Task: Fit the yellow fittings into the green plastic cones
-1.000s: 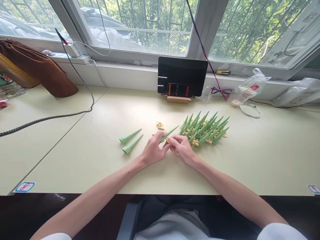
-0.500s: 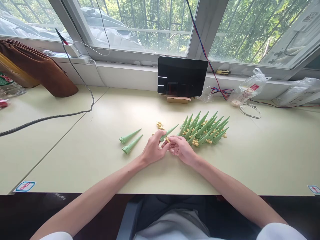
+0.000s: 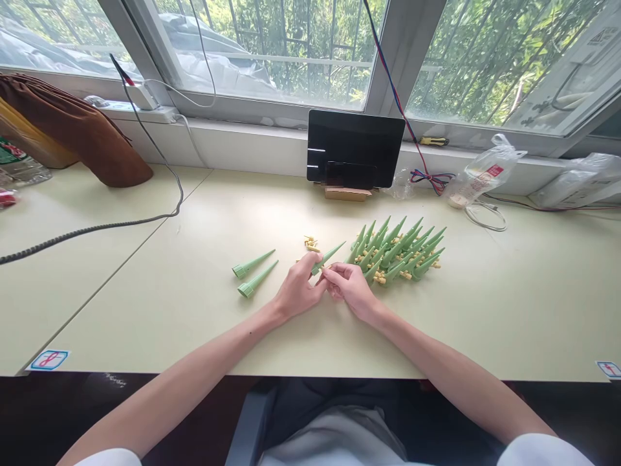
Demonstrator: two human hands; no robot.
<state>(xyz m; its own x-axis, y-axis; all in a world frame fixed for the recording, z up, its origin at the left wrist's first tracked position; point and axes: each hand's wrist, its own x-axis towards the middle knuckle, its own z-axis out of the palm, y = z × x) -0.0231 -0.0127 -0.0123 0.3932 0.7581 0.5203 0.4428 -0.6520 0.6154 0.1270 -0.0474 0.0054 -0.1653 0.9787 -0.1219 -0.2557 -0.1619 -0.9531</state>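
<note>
My left hand point(image 3: 301, 285) grips a green plastic watering spike point(image 3: 332, 254), its pointed end up and to the right. Close against it, my right hand point(image 3: 353, 287) pinches a small yellow valve point(image 3: 324, 268) at the spike's side; the fingers mostly cover it. Two bare green spikes point(image 3: 253, 264) lie to the left of my hands. A few loose yellow valves point(image 3: 310, 243) rest just beyond my left hand. To the right is a pile of green spikes point(image 3: 395, 249) with yellow valves among them.
A dark tablet point(image 3: 356, 149) leans on a small cardboard stand point(image 3: 348, 193) at the back. Red and blue wires point(image 3: 431, 178) and a clear plastic bag point(image 3: 485, 171) are right of it. A black braided cable point(image 3: 97, 228) crosses the left side near a brown bag point(image 3: 92, 139).
My right fingers have closed further over the yellow valve and turned, hiding most of it against the spike. My left hand stays nearly in place with the green spike.
</note>
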